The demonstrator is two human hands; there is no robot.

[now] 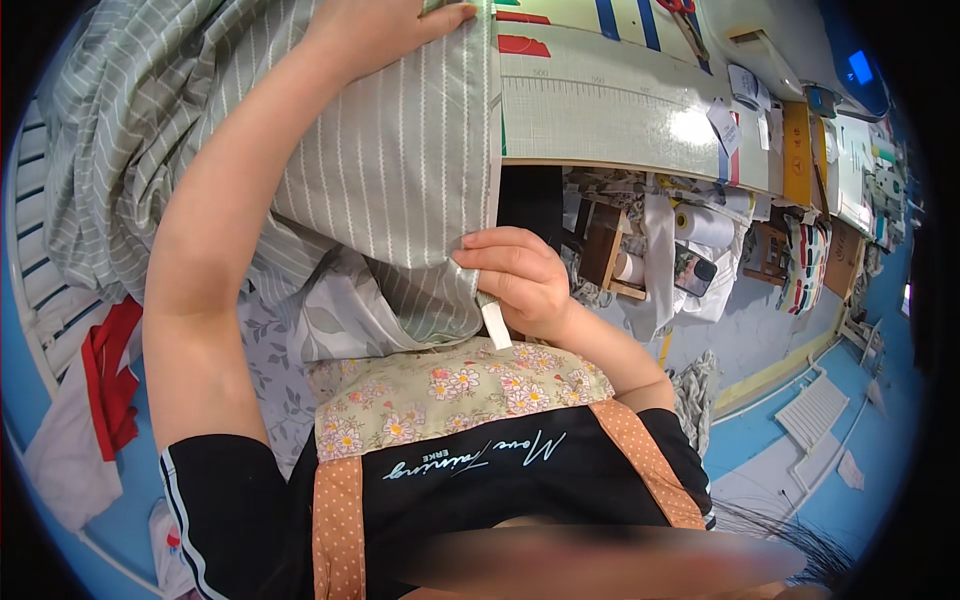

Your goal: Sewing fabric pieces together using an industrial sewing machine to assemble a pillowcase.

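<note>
A large grey fabric with white stripes [400,150] hangs over the table's edge, its straight hemmed side running down the middle. My left hand [375,35] lies flat on the fabric at the top, thumb stretched toward the hem; the other fingers are partly cut off by the frame. Lower down, my right hand [520,280] pinches the hem between thumb and fingers, the thumb being mostly hidden. Just below those fingers a short white strip [495,325] sticks out, close to my flowered apron [450,395].
Right of the fabric runs a light worktable [600,110] with a printed ruler scale, red-handled scissors [685,20] and blue strips. Beneath it are a white thread cone [703,225], a phone [693,270] and a wooden frame [603,245]. Red and white cloth [105,380] lies at left.
</note>
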